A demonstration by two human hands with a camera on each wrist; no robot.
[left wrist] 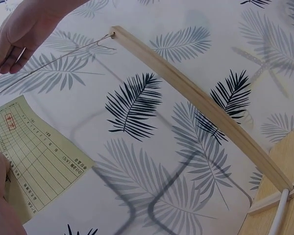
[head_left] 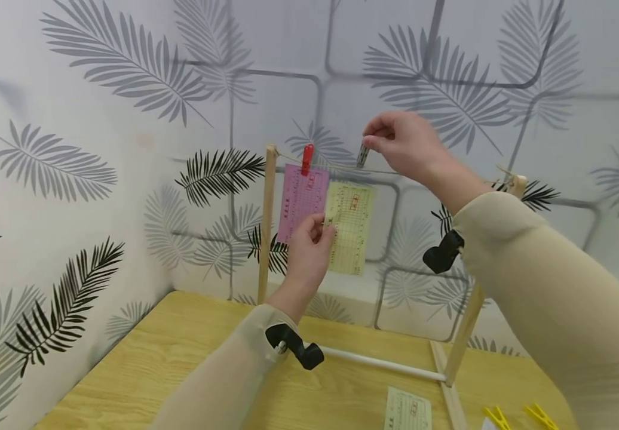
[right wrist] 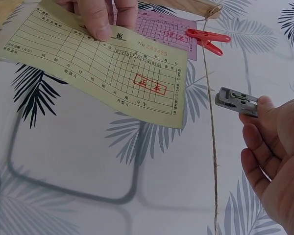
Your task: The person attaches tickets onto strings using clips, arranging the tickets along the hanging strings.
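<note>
A table (head_left: 180,358) of light wood stands in a corner against a wall (head_left: 100,149) papered with a leaf pattern. On it stands a wooden frame (head_left: 266,227) of two uprights, with a white bar (head_left: 379,362) low down and a string (right wrist: 211,147) stretched across the top. The left hand (head_left: 309,251) holds a yellow slip (head_left: 349,227) up just under the string, thumb and fingers pinched on the slip's left edge; the slip is not yet fastened. Beside it on the left, touching or slightly overlapping, a pink slip (head_left: 301,203) hangs from the string by a red peg (head_left: 306,159). The right hand (head_left: 403,143) is raised at the string above the yellow slip, thumb and fingers clamped on a grey peg (right wrist: 236,101), which sits right at the string; whether it touches cannot be told. Another slip (head_left: 407,411) lies on the table by the frame's base, with two yellow pegs (head_left: 519,415) near it to the right.
</note>
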